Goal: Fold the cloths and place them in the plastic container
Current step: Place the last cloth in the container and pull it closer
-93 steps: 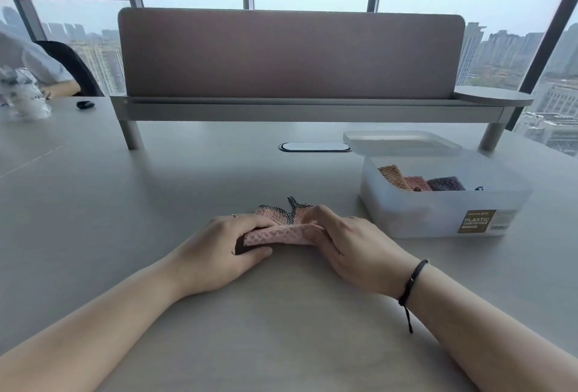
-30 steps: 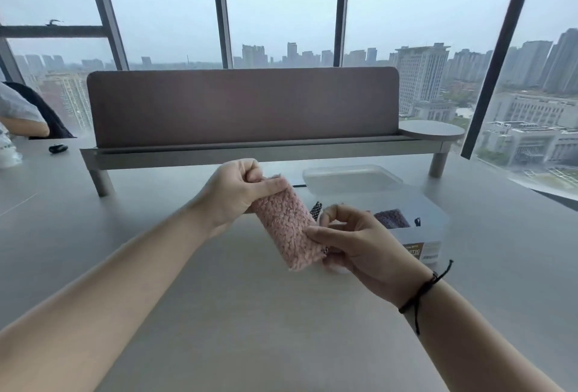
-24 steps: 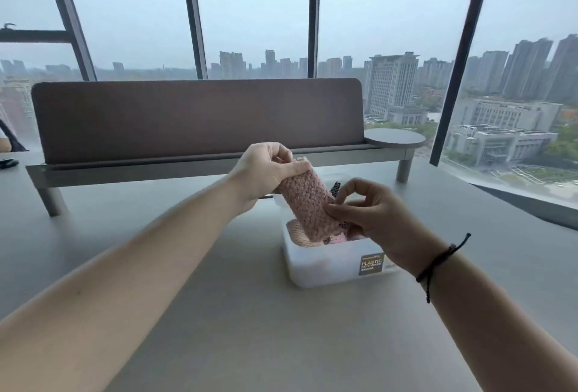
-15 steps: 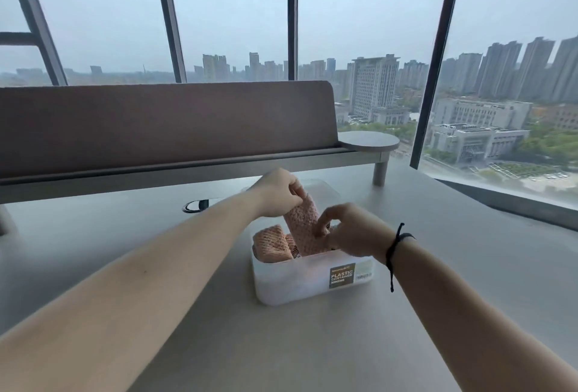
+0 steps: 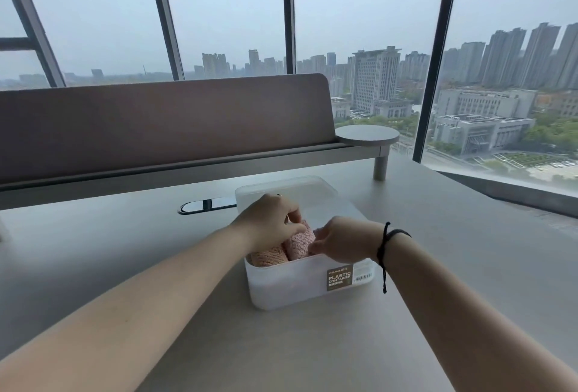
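Two pink cloths show inside the plastic container [image 5: 287, 285] at lower centre of the frame: a folded pink cloth [image 5: 269, 257] lying against the left wall, and a second pink cloth [image 5: 298, 243] standing just to its right, between the two hands. The left hand [image 5: 269, 222] reaches over the box from the left and its grip is closed on the upper end of that second cloth, fingers curled over it. The right hand [image 5: 339, 241] comes in from the right with its fingers curled toward the same cloth; it seems to pinch the cloth's right side, though the fingertips are partly hidden behind the rim. What fills the right half of the box is covered by this hand and cannot be told.

Judging by this, the folding of this piece is done and it is being seated in the box, not yet let go. No loose cloth lies on the visible part of the table [image 5: 438, 266]. The clear lid [image 5: 312, 191] rests behind the box, touching its far edge. Whether more cloths wait out of frame cannot be told.
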The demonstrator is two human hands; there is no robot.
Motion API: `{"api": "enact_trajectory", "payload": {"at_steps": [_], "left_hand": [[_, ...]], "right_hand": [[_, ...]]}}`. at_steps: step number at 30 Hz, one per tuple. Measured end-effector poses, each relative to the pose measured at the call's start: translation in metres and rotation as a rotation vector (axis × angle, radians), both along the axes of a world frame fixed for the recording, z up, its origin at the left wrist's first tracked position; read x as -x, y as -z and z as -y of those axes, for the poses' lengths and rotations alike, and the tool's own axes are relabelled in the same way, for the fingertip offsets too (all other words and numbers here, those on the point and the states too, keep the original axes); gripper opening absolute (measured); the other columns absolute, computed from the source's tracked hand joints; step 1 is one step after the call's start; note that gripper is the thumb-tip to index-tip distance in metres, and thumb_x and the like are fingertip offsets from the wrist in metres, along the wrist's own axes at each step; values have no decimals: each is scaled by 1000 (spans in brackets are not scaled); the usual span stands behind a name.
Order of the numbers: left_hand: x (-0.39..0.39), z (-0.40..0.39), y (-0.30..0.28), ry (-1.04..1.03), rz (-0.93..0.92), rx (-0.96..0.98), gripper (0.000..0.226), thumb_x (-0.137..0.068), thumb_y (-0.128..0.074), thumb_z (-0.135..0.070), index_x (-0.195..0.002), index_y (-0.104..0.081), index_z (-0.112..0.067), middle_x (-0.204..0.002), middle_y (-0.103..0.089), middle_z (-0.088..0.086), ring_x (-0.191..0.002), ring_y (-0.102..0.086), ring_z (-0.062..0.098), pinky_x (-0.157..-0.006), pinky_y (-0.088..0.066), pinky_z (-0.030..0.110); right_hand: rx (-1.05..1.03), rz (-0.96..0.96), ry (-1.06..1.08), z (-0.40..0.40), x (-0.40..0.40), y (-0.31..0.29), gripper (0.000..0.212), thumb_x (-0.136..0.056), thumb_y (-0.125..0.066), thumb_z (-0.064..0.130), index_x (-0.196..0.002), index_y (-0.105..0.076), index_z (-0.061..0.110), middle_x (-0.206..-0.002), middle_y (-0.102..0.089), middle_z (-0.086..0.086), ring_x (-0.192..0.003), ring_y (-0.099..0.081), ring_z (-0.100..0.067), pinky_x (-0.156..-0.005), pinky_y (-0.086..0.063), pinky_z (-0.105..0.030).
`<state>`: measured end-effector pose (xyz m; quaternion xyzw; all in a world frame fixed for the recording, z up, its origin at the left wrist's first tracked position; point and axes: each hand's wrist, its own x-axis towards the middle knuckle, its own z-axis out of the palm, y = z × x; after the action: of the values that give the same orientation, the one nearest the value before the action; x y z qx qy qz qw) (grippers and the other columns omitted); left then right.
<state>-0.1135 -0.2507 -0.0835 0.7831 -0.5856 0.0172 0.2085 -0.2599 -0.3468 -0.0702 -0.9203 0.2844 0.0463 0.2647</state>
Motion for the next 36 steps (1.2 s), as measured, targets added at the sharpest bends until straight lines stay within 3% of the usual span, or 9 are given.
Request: {"api": "enact_trajectory", "payload": {"at_steps": [4,7,12,17,21,26,31,33,36], "left_hand": [[13,-12,2,39,74,-277,23,-84,-62,-59,-101,-64,-44,-92,-60,-20,-91,-57,11,-74,-44,27],[14,-14,3,30,108,-396,41,-81,-63,-58,-120,-54,-46,-127,-59,-15,-114,-56,16,-91,-46,34],[11,-28,-2,35,127,-482,47,-81,-65,-55,-125,-50,-47,-135,-52,-12,-120,-53,20,-98,-46,41],[-5,-68,-4,56,100,-485,47,-79,-63,-61,-122,-49,-50,-127,-53,-15,-111,-54,15,-95,-46,37],[-21,-113,-2,14,2,-297,46,-74,-62,-70,-112,-57,-44,-107,-60,-20,-98,-57,5,-88,-49,31],[-58,-171,12,-245,-188,290,23,-86,-67,-50,-98,-66,-30,-104,-63,-16,-104,-57,3,-92,-49,33],[-75,-204,26,-620,-763,509,52,-95,-63,-35,-142,-46,-19,-146,-46,3,-131,-46,23,-81,-43,28],[-77,-208,30,-611,-1031,632,59,-97,-62,-30,-149,-39,-14,-149,-45,4,-127,-49,22,-79,-41,28],[-83,-208,36,-608,-1159,729,48,-100,-58,-25,-142,-48,-5,-132,-59,7,-106,-60,20,-72,-47,28]], "right_hand": [[191,-59,-27,4,3,10,51,-97,-45,54,-103,-70,9,-84,-61,-8,-76,-53,-22,-68,-45,-30],[249,196,42,11,12,12,43,-92,-51,54,-68,-69,23,-64,-59,4,-63,-53,-17,-60,-47,-28],[314,583,142,11,27,23,12,-91,-62,34,-91,-75,32,-100,-71,13,-91,-62,-10,-78,-45,-26],[-134,677,145,-8,19,54,23,-90,-67,18,-106,-69,34,-139,-50,11,-125,-48,-7,-105,-33,-24],[-283,768,116,-49,-3,64,45,-91,-64,11,-115,-58,48,-157,-28,12,-145,-28,-8,-117,-27,-34],[-465,874,113,-95,-26,70,41,-92,-62,5,-123,-63,31,-140,-45,14,-134,-37,-1,-108,-30,-22],[-527,998,224,-133,-40,79,35,-94,-57,8,-118,-59,34,-114,-60,22,-99,-56,17,-79,-45,-14],[-604,1013,213,-140,-42,82,33,-94,-61,20,-123,-54,34,-113,-61,22,-94,-59,20,-81,-48,-11],[-671,972,188,-139,-40,86,66,-73,-65,65,-132,-53,37,-124,-65,15,-113,-62,0,-104,-48,-38]]}}
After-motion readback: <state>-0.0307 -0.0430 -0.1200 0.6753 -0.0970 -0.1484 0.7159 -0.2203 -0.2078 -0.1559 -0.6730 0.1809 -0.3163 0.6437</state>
